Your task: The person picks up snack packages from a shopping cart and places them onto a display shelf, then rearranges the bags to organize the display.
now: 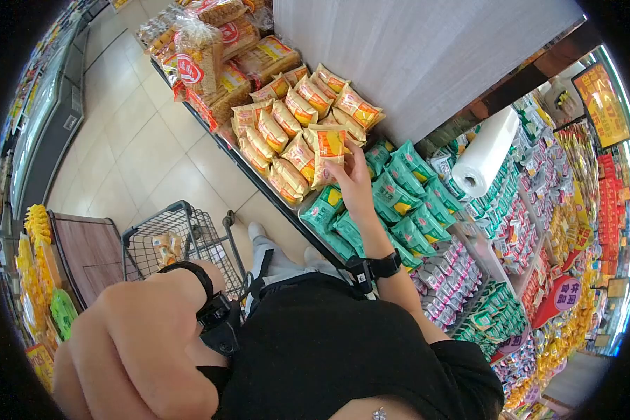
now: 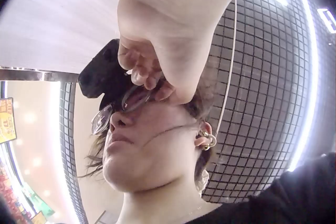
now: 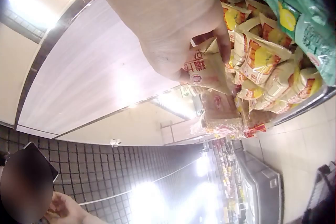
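Observation:
My right hand (image 1: 355, 183) pinches a cream-and-orange snack pack (image 1: 327, 148) above a pile of similar packs (image 1: 287, 117). In the right wrist view, the right hand's (image 3: 168, 35) fingers and thumb are on the pack (image 3: 203, 69), its lettering facing the camera. My left hand (image 1: 136, 343) is raised close to the head camera. Its curled fingers (image 2: 143, 71) are at the glasses (image 2: 137, 97), beside a black device (image 2: 102, 71); whether they grip either is hidden.
Green packs (image 1: 402, 185) lie beside the pile, and larger bagged snacks (image 1: 199, 59) stand beyond it. A wire cart (image 1: 183, 227) holding some packs is at the lower left. A white plastic roll (image 1: 484, 154) is at the right. A freezer case (image 1: 52, 133) runs along the left.

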`<state>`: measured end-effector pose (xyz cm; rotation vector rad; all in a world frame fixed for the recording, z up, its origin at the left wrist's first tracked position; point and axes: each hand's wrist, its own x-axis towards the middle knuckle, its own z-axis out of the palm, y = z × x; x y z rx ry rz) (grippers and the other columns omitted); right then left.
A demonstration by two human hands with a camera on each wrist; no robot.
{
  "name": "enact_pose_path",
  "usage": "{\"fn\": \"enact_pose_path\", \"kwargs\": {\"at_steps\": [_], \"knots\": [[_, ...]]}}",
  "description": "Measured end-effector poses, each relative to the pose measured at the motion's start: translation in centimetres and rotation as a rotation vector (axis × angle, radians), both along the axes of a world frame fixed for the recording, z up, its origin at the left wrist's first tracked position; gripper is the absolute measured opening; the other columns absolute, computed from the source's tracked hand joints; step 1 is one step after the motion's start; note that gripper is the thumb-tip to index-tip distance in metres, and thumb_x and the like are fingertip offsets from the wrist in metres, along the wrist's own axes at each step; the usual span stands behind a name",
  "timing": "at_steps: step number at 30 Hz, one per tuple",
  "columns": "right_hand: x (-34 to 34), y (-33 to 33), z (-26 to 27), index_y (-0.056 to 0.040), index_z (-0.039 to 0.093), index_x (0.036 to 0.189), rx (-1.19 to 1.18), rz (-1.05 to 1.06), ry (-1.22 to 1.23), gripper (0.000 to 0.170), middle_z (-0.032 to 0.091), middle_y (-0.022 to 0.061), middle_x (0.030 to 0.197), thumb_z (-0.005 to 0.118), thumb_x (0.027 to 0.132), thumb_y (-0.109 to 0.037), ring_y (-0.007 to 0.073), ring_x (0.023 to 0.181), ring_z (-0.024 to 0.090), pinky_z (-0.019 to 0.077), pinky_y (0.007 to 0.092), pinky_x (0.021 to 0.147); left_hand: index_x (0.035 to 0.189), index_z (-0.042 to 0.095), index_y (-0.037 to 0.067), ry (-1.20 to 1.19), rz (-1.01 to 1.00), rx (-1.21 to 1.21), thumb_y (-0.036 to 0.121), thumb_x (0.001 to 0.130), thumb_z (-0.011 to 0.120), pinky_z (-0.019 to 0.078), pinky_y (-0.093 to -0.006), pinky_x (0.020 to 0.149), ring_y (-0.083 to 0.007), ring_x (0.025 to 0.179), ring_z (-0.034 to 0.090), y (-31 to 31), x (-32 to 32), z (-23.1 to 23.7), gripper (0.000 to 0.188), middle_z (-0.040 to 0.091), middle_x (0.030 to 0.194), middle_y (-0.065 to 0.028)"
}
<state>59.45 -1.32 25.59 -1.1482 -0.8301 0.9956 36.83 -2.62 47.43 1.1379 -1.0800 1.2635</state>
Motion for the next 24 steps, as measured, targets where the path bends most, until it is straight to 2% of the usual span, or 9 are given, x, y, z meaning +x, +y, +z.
{"fn": "enact_pose_path", "kwargs": {"at_steps": [4,10,13,15,16,18,20,23,24], "knots": [[0.0,0.0,0.0,0.0023,0.036,0.124,0.0,0.011,0.0,0.053,0.054,0.0137,0.109,0.064,0.081,-0.012,0.0169,0.098,0.055,0.0453,0.0277,0.081,0.061,0.043,0.006,0.045,0.111,0.006,-0.005,0.077,0.052,0.0436,-0.0345,0.045,-0.0216,0.048,0.051,-0.5,-0.8,-0.2,0.022,0.051,0.061,-0.0085],[-0.2,-0.1,0.0,0.002,0.037,0.124,0.016,0.002,-0.025,0.052,0.054,0.0136,0.11,0.064,0.082,-0.012,0.017,0.097,0.055,0.0449,0.0281,0.082,0.063,0.045,0.014,0.177,0.253,0.056,0.003,0.075,0.056,0.0221,-0.0221,0.047,-0.0048,0.047,0.038,-1.1,3.7,4.1,0.02,0.046,0.063,0.0051],[-0.2,-0.2,0.1,0.0017,0.036,0.124,0.01,0.006,-0.016,0.053,0.055,0.0138,0.109,0.064,0.082,-0.012,0.0171,0.096,0.055,0.0452,0.028,0.082,0.062,0.044,0.013,0.308,0.314,-0.059,0.0,0.073,0.054,0.0214,-0.0219,0.046,-0.0044,0.047,0.038,-2.4,3.1,4.3,0.02,0.047,0.062,0.0053],[-0.3,-0.2,0.0,0.0015,0.036,0.125,0.007,0.004,-0.023,0.053,0.055,0.0138,0.109,0.064,0.081,-0.012,0.0171,0.096,0.056,0.0453,0.0277,0.081,0.062,0.044,0.013,0.451,0.286,0.034,-0.001,0.073,0.054,0.0214,-0.0219,0.046,-0.0048,0.047,0.038,-2.3,2.1,5.2,0.02,0.047,0.062,0.0052],[-0.3,-0.2,-0.2,0.0014,0.036,0.125,0.008,-0.001,-0.037,0.053,0.055,0.0138,0.108,0.064,0.081,-0.012,0.0171,0.096,0.056,0.0454,0.0274,0.081,0.061,0.044,0.013,0.536,0.223,0.204,-0.001,0.073,0.054,0.0212,-0.0219,0.045,-0.0049,0.047,0.038,-1.2,0.9,6.0,0.021,0.048,0.063,0.0051],[-0.1,-0.2,-0.1,0.001,0.036,0.125,0.012,-0.005,-0.038,0.054,0.055,0.0137,0.108,0.064,0.081,-0.012,0.017,0.096,0.056,0.0455,0.0271,0.081,0.061,0.044,0.013,0.48,0.201,0.235,-0.001,0.073,0.053,0.021,-0.022,0.045,-0.0053,0.047,0.038,-1.1,1.2,6.1,0.02,0.048,0.063,0.0048],[-0.1,-0.3,0.1,0.0005,0.036,0.125,0.015,0.001,-0.011,0.054,0.056,0.0134,0.107,0.064,0.081,-0.012,0.0168,0.095,0.056,0.0457,0.0268,0.08,0.061,0.045,0.013,0.203,0.273,-0.046,0.0,0.074,0.054,0.0211,-0.0222,0.044,-0.0059,0.047,0.039,-2.5,3.6,4.1,0.02,0.05,0.064,0.0044],[0.4,-0.2,0.2,0.0,0.036,0.126,0.054,-0.02,-0.008,0.054,0.056,0.0132,0.107,0.065,0.081,-0.011,0.0164,0.095,0.057,0.0459,0.0266,0.08,0.065,0.054,0.013,0.305,0.102,0.207,0.009,0.077,0.056,0.0237,-0.0232,0.044,-0.0087,0.048,0.044,-0.9,3.7,2.8,0.012,0.057,0.071,0.0047],[0.6,-0.2,0.4,-0.0003,0.036,0.126,0.042,-0.049,-0.038,0.054,0.056,0.013,0.107,0.064,0.081,-0.008,0.0161,0.093,0.057,0.0468,0.0265,0.078,0.069,0.054,0.01,0.373,-0.013,0.343,0.008,0.079,0.056,0.0315,-0.0262,0.046,-0.0138,0.055,0.05,0.3,4.0,2.5,0.011,0.058,0.076,-0.0028]]}}
